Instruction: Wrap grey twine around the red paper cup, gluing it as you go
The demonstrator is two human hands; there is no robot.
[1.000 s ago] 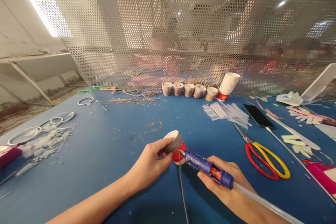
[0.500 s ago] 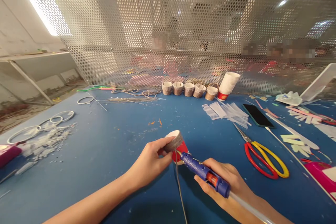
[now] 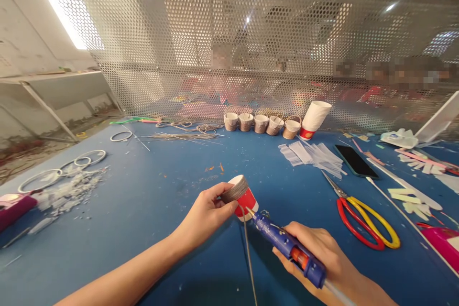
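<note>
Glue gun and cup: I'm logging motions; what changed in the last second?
In the right hand, the glue gun slopes more steeply, its rear end now lower in view. The cup shows more of its red side. Nothing was taken or let go; the left hand keeps the cup. The scissors and small cups stayed put.

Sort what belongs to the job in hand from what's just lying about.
Job in hand:
red-and-white cup, in the left hand
cord, wound around the cup and trailing below
glue gun, in the right hand

Just lying about, it seems:
phone
white strips
scissors, untouched
</note>
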